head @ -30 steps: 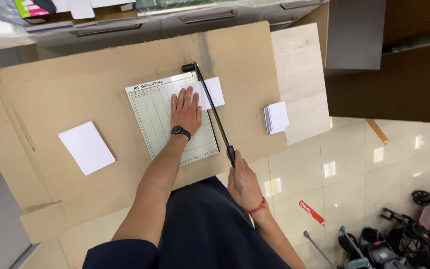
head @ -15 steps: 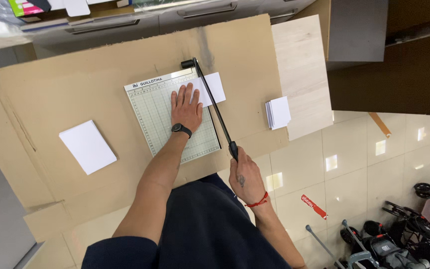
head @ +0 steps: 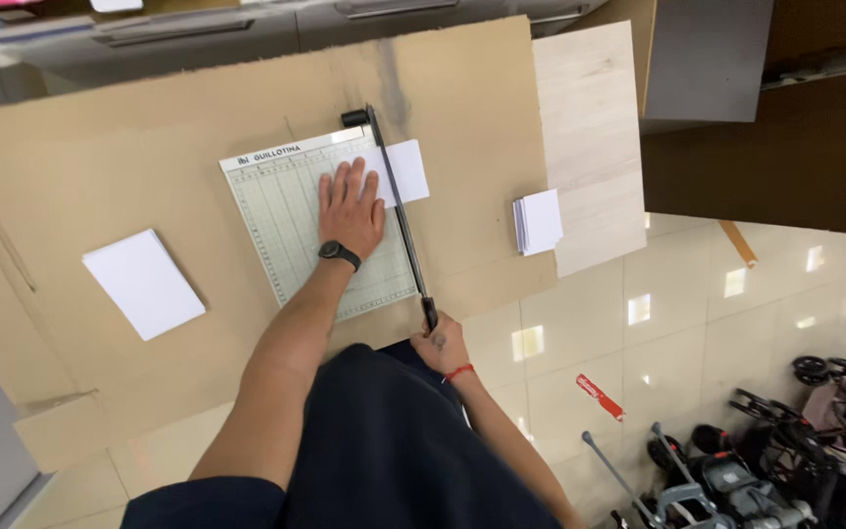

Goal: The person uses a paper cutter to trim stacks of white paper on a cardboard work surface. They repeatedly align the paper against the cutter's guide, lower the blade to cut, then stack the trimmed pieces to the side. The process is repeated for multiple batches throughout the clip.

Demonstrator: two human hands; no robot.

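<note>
**Blade arm down on the paper trimmer, one hand pinning the sheet**

A person is standing at a cardboard-covered table (head: 149, 127) and working a guillotine paper trimmer (head: 286, 230), a pale gridded board sitting near the middle of the surface. The left hand (head: 350, 208) is lying flat on the board with the fingers spread, pressing down on a white sheet of paper (head: 405, 168) whose far part is sticking out past the blade arm (head: 399, 211) on its right side. A black wristwatch (head: 339, 255) is showing on that wrist.

The right hand (head: 441, 345) is wrapped shut around the black handle (head: 429, 313) at the near end of the blade arm, just off the table's front edge, fingers closed fully about it. The arm itself is lying low along the right edge of the board, running from the hinge at the far corner down to the handle. A red cord bracelet (head: 459, 371) is circling the right wrist.

To the left, well apart from the trimmer, a stack of white paper (head: 143, 283) is resting on the cardboard. To the right, a smaller pile of cut white cards (head: 539, 220) is sitting on a light wooden board (head: 589, 127) beside the cardboard. Folded strollers (head: 785, 441) are standing on the glossy tiled floor (head: 697, 294) beyond.
</note>
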